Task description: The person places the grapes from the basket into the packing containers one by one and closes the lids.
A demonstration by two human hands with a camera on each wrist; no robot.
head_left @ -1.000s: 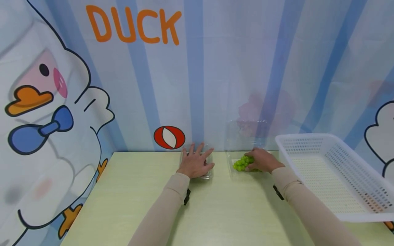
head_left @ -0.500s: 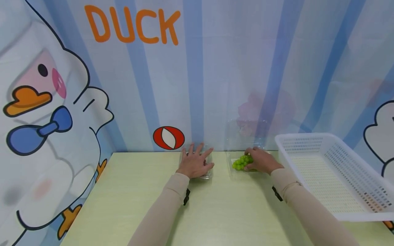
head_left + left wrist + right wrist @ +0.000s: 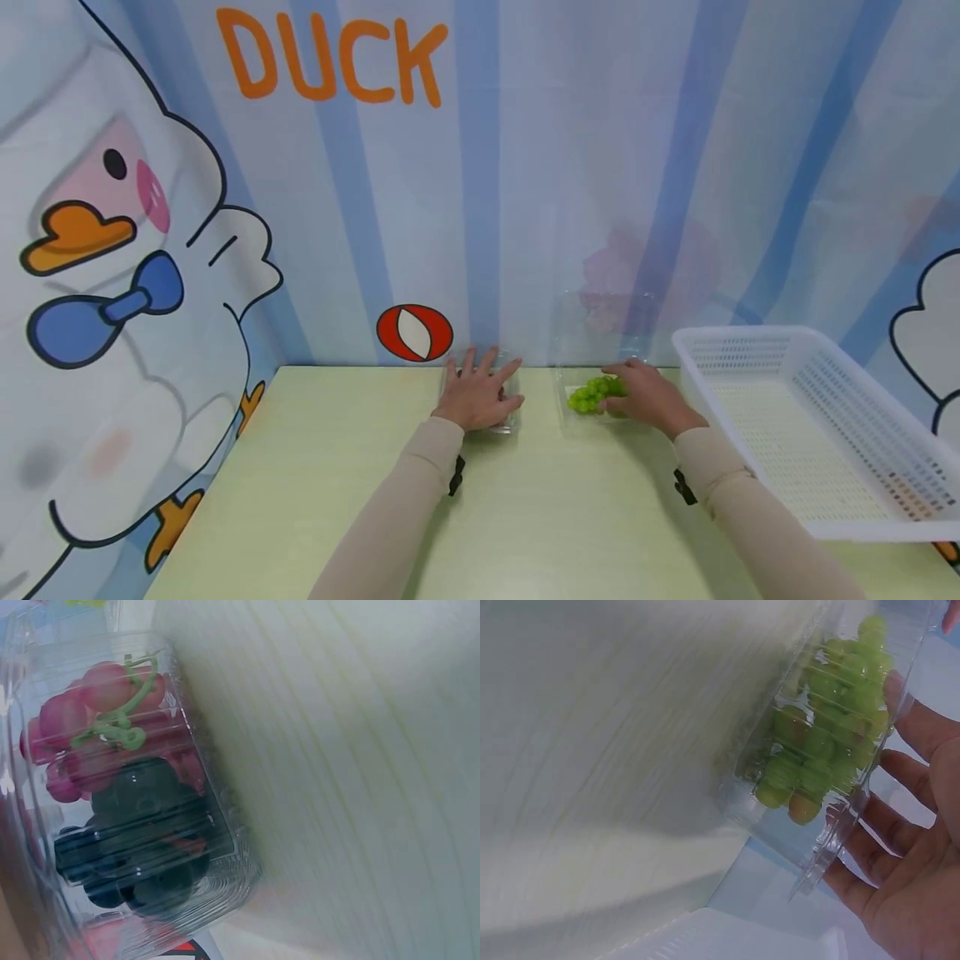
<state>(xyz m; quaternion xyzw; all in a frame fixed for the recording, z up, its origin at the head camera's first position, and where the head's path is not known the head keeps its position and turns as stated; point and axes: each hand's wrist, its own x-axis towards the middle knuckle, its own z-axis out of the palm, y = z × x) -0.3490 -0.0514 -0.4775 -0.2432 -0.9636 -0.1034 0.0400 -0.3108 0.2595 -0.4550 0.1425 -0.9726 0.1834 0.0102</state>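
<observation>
My left hand (image 3: 476,402) lies with spread fingers on top of a closed clear plastic box (image 3: 238,881). Through its side show red grapes (image 3: 64,720) with a green stem and dark, nearly black grapes (image 3: 146,799). To the right, a second clear box (image 3: 810,877) stands with its lid (image 3: 570,321) raised against the backdrop. A bunch of green grapes (image 3: 588,396) lies inside it. My right hand (image 3: 647,397) is over this bunch, thumb at the grapes and fingers reaching loosely past the box's rim, not curled around the fruit.
A white perforated basket (image 3: 877,531) stands at the right, close beside my right forearm. The pale table (image 3: 540,517) ends at the back against a printed curtain (image 3: 510,208) with a duck and stripes.
My right hand's fingers have loosened from the green grapes and its wrist has shifted slightly to the right. The grapes stay in the box. My left hand has not moved on its box.
</observation>
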